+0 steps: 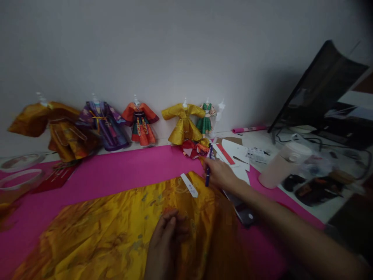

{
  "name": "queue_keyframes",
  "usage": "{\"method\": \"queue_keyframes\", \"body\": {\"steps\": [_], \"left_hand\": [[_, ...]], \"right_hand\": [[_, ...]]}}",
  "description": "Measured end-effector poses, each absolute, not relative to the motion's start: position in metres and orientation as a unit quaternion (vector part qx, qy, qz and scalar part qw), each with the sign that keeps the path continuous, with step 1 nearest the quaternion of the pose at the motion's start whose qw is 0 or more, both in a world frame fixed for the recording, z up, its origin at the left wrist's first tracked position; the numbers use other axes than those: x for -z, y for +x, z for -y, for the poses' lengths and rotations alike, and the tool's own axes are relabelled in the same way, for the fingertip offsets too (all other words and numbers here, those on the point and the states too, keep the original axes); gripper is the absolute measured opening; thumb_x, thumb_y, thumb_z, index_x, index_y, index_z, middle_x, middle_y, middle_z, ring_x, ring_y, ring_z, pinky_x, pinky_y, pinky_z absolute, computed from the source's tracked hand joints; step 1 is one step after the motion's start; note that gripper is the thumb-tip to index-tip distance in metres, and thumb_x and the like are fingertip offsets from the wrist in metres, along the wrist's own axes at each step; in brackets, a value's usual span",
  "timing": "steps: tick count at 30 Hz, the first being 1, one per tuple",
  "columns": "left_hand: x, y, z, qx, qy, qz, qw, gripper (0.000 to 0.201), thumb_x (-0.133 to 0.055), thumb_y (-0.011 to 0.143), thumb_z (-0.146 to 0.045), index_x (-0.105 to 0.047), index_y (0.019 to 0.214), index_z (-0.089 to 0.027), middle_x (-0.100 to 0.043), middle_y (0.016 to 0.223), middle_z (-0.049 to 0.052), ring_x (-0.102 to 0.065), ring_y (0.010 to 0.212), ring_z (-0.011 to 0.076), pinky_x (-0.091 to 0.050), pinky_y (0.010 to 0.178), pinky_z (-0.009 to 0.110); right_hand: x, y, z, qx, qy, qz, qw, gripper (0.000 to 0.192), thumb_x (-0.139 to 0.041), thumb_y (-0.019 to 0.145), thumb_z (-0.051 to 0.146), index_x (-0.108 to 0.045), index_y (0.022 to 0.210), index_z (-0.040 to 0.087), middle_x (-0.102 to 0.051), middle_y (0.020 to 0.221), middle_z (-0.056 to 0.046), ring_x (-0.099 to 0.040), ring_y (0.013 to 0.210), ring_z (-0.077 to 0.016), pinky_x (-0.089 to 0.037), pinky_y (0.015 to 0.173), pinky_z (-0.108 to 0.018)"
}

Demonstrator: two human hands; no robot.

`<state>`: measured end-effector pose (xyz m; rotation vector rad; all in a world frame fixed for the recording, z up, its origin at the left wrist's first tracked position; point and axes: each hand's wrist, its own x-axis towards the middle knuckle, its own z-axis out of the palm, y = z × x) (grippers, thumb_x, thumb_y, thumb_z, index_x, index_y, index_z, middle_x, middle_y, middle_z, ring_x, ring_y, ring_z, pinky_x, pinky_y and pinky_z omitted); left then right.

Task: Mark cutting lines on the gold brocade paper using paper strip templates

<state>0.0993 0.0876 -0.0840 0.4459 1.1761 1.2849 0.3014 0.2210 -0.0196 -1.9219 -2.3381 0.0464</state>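
My right hand [220, 174] is closed around a dark blue pen [207, 175], held roughly upright beyond the far edge of a golden yellow patterned fabric [116, 221]. The scrap pile [192, 149] of red and orange cloth lies just past its fingers. On the fabric rests a small white paper pattern piece [189, 185], pointed at its near end and marked with handwriting. My left hand [164, 241] hovers over or rests on the fabric, thumb and fingers curled together; whatever they pinch, if anything, is hidden.
Small dress forms wear a brown-gold robe [65, 128], a purple robe [105, 126], a red outfit [141, 122] and a yellow one [185, 122] along the wall. Paper pieces [233, 151], a pale bottle [282, 163] and a monitor [314, 85] stand right. Tape rolls [21, 161] lie left on a pink mat [116, 167].
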Motion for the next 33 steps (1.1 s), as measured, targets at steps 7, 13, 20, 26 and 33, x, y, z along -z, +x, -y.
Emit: {"method": "queue_keyframes", "body": {"steps": [7,13,20,26,33], "left_hand": [[0.087,0.1,-0.085,-0.58,0.213,-0.477,0.626,0.035,-0.075,0.076,-0.04,-0.066,0.102,-0.017,-0.073,0.09,0.004,-0.066,0.069,0.0151,-0.054,0.067,0.03],[0.097,0.105,-0.089,-0.594,0.212,-0.462,0.623,0.037,-0.077,0.07,-0.044,-0.064,0.092,-0.018,-0.069,0.079,0.001,-0.063,0.059,0.0135,-0.05,0.056,0.027],[0.111,0.111,-0.094,-0.602,0.224,-0.448,0.622,0.039,-0.073,0.07,-0.048,-0.061,0.092,-0.019,-0.068,0.079,0.002,-0.061,0.056,0.0129,-0.05,0.054,0.027],[0.121,0.114,-0.098,-0.598,0.233,-0.45,0.621,0.038,-0.071,0.076,-0.05,-0.059,0.093,-0.018,-0.065,0.077,-0.001,-0.059,0.055,0.0115,-0.048,0.053,0.026],[0.12,0.111,-0.097,-0.569,0.244,-0.447,0.645,0.027,-0.062,0.093,-0.041,-0.063,0.104,-0.016,-0.067,0.089,0.001,-0.063,0.069,0.0126,-0.055,0.063,0.03]], "right_hand": [[0.036,0.257,-0.198,-0.04,-0.581,0.813,0.0,0.028,-0.061,0.085,0.031,-0.06,0.11,0.02,-0.075,0.099,-0.011,-0.07,0.09,-0.0287,-0.038,0.063,-0.03],[0.049,0.248,-0.189,-0.041,-0.58,0.813,-0.024,0.04,-0.059,0.086,0.028,-0.053,0.123,0.016,-0.073,0.104,-0.016,-0.07,0.095,-0.0317,-0.04,0.066,-0.032],[0.058,0.241,-0.189,-0.042,-0.59,0.806,-0.021,0.026,-0.048,0.089,0.022,-0.055,0.113,0.014,-0.073,0.1,-0.016,-0.071,0.09,-0.0321,-0.034,0.062,-0.033],[0.064,0.24,-0.192,-0.045,-0.592,0.805,-0.014,0.027,-0.05,0.088,0.02,-0.054,0.114,0.014,-0.073,0.097,-0.017,-0.071,0.088,-0.0327,-0.031,0.061,-0.032],[0.064,0.242,-0.194,-0.062,-0.578,0.814,0.012,0.024,-0.057,0.085,0.019,-0.058,0.108,0.015,-0.073,0.092,-0.014,-0.069,0.083,-0.0262,-0.033,0.063,-0.03]]}}
